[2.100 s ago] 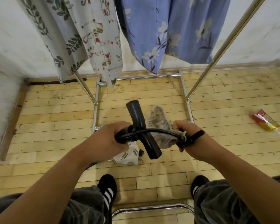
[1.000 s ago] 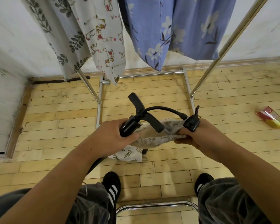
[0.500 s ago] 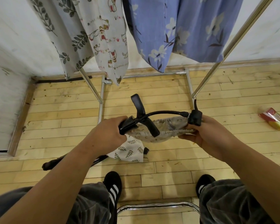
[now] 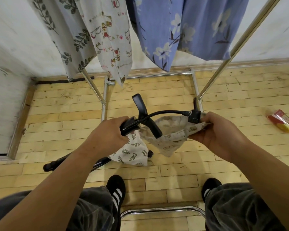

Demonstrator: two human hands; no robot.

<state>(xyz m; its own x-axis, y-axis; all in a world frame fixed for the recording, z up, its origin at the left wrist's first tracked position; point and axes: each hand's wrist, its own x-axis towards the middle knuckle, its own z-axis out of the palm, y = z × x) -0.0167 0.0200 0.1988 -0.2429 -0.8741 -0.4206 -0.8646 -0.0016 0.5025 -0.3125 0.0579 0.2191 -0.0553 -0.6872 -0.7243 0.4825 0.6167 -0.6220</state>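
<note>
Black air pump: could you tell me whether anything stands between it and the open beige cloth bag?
Nothing separate does. The black air pump, gripped by the left hand, lays its T-handle across the mouth of the beige cloth bag; the right hand pinches the bag's rim with the hose nozzle.

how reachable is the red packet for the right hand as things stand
Probably not: the right hand holds the cloth bag and hose end, and the red packet lies apart on the floor.
</note>
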